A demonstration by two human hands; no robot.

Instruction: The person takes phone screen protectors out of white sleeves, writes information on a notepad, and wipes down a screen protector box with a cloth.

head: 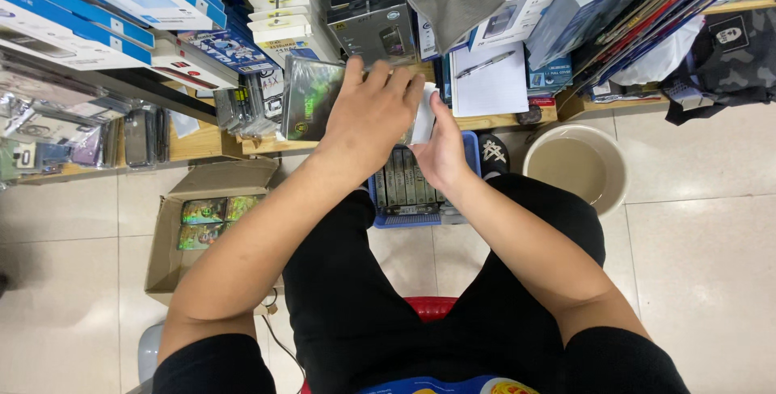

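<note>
Tiled floor (703, 281), cardboard box (174, 257), beige bucket (618, 169), blue crate (472, 160)

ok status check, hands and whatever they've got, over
Left hand flat over a dark glossy packet. Right hand pinching a small white card. Blue basket of packets directly below; nothing blocking.

This looks like a small shop or stockroom for phone accessories, because stacked product boxes (97, 6), hanging packaged cases (137, 135) and an open carton (206, 224) crowd the tiled floor (703, 265).
</note>
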